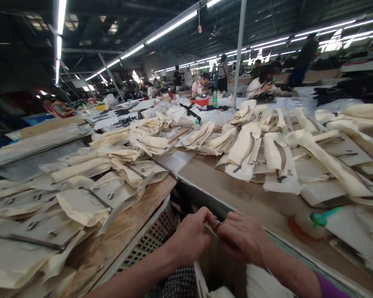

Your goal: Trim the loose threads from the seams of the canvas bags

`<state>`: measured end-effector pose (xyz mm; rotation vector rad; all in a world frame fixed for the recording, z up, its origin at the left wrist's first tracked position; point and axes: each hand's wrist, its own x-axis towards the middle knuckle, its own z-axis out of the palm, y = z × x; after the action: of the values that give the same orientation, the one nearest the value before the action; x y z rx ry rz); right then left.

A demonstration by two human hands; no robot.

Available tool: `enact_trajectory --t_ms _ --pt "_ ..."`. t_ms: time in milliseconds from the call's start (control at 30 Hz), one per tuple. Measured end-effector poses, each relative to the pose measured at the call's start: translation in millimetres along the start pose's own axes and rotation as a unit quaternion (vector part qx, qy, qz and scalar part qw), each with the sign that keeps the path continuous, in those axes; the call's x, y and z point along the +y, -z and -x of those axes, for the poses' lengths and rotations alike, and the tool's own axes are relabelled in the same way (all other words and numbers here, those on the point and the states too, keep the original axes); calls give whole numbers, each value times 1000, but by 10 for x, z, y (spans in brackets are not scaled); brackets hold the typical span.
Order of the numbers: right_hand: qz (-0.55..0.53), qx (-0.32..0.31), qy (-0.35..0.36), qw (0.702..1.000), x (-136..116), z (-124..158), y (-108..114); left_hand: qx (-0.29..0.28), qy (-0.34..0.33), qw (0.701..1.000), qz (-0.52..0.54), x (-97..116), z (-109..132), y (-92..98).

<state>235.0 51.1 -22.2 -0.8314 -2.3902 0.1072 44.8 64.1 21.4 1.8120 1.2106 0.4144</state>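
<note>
My left hand [191,236] and my right hand [242,236] meet low in the middle of the view, fingers curled and pinching together on the top edge of a beige piece [216,252] that hangs between them. A small metal part, perhaps a zipper pull, shows between the fingertips. Both hands are closed on this piece. Below them is the open top of a bin with cream fabric [261,285] inside.
Heaps of cream fabric pieces with dark zippers [245,149] cover the long worktable [236,190] and a wooden board [124,231] at left. A white plastic crate [152,240] stands beneath. A teal-tipped bottle [321,218] lies at right. Other people work at far tables.
</note>
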Motion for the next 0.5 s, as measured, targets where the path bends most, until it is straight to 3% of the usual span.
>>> enact_trajectory --t_ms 300,500 --pt "-18 -69 -102 992 -113 -44 114 -5 -4 1000 20 -57 36 22" --pt "44 -57 -103 992 -141 -65 44 -10 -3 1000 2 -64 18 31"
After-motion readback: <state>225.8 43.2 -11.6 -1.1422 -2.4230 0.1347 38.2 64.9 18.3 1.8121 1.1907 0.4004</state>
